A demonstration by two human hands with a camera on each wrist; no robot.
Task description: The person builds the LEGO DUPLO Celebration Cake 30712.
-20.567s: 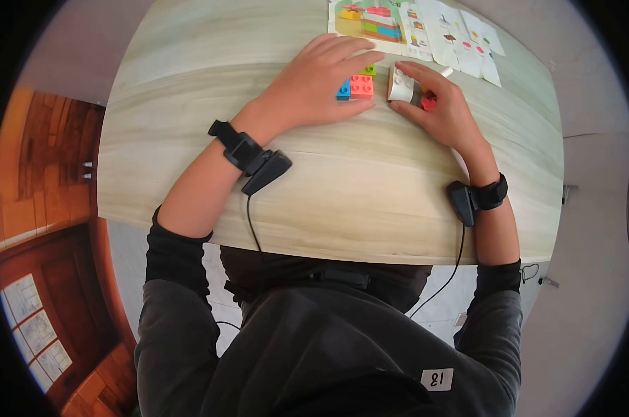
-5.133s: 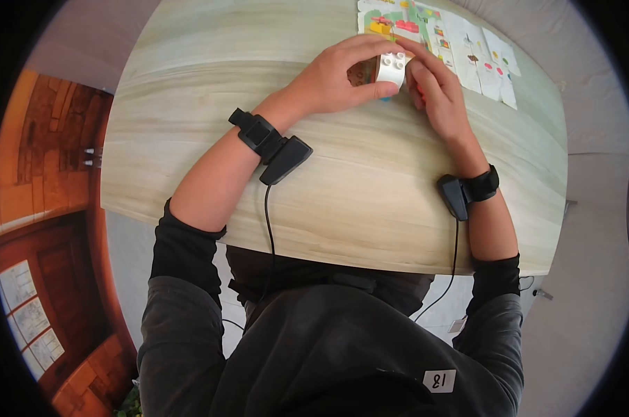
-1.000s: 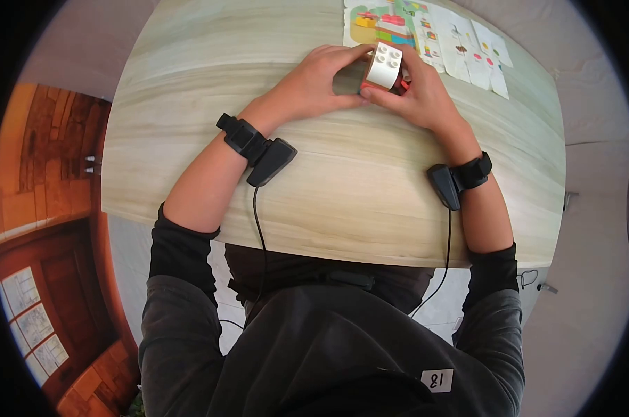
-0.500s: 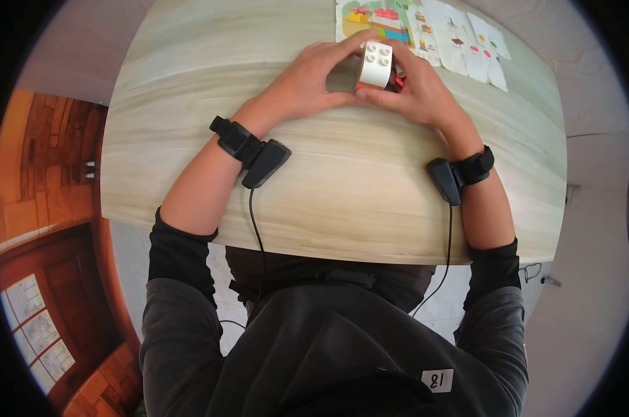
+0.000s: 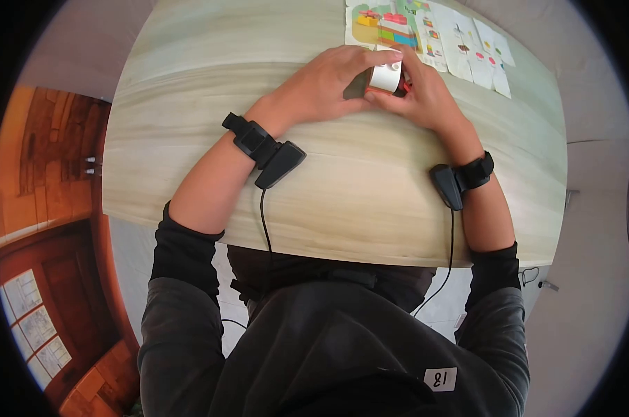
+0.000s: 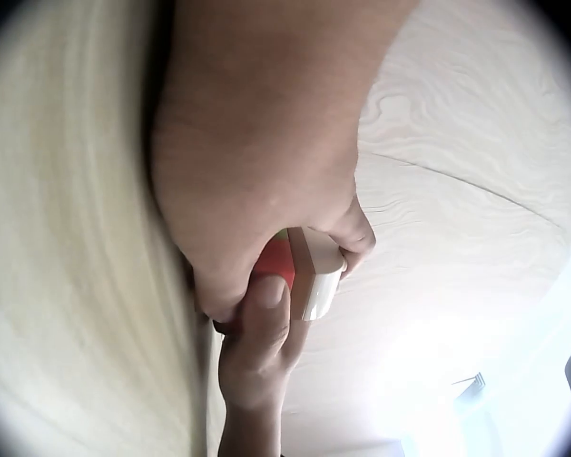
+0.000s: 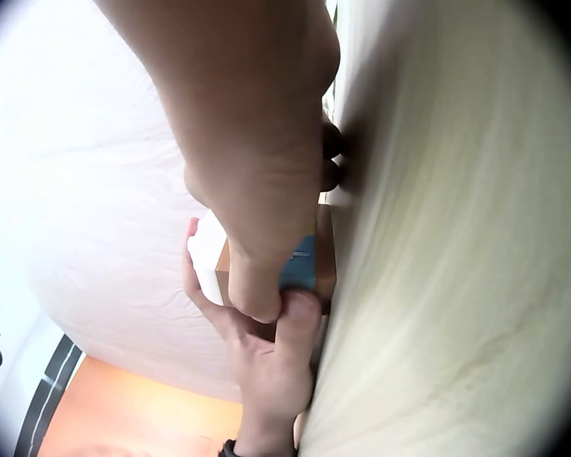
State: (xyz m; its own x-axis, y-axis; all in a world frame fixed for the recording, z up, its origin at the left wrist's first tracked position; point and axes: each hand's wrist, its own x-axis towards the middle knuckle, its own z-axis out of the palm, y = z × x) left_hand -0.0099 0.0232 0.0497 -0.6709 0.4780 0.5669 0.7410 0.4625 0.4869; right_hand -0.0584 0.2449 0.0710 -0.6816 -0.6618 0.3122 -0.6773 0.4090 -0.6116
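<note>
1. My left hand curls over a glossy white plastic toy brick with round studs, fingers on its top, thumb lower on a blue plastic brick.
2. My right hand grips the same stack from the other side, its thumb against a red plastic brick.
3. The stack is between my hands, near a colourful printed paper sheet on the pale wood-grain table. I cannot tell whether its base touches the tabletop.
4. To seat the white brick well, I judge, I should press straight down, evenly, while my right hand steadies the lower bricks.
5. Half a second ago all four studs showed; now my left finger covers some. My right hand's grip looks much the same.
</note>
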